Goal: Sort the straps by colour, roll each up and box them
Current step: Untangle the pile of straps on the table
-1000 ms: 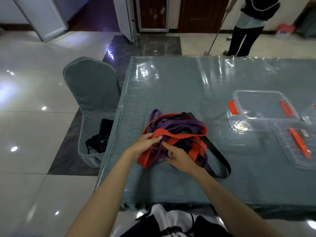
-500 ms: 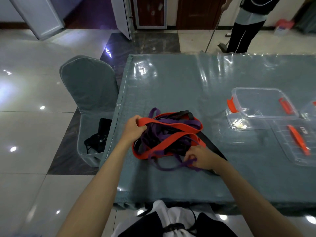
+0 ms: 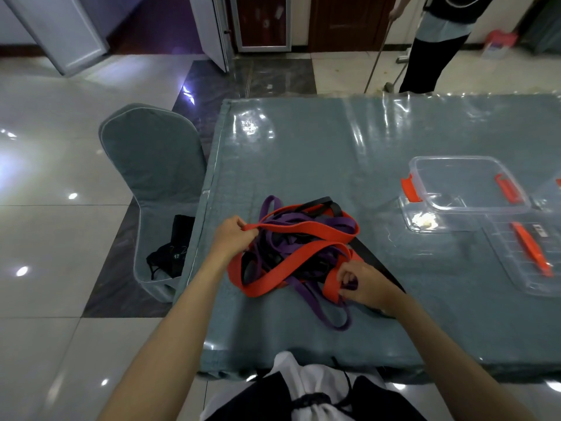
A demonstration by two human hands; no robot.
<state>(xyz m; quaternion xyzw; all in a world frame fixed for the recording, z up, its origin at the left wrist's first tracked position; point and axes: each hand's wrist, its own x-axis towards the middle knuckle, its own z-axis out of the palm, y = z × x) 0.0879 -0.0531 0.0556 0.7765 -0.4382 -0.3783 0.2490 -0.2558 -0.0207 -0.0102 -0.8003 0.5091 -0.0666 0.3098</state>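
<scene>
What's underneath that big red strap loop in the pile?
Under the wide red strap lie tangled purple straps and black straps; how many is hidden.

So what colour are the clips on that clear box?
Orange-red clips on the clear box, seen in the head view.

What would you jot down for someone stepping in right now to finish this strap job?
Left hand grips one end of the red strap. Right hand pinches its other end, with a bit of purple strap in the fingers too.
Red, purple and black straps lie tangled in one pile near the table's front left edge.
The clear box sits empty to the right, its lid beside it.
Done: nothing sorted or rolled yet.
Left: untangle by colour, roll each strap, box them.
</scene>
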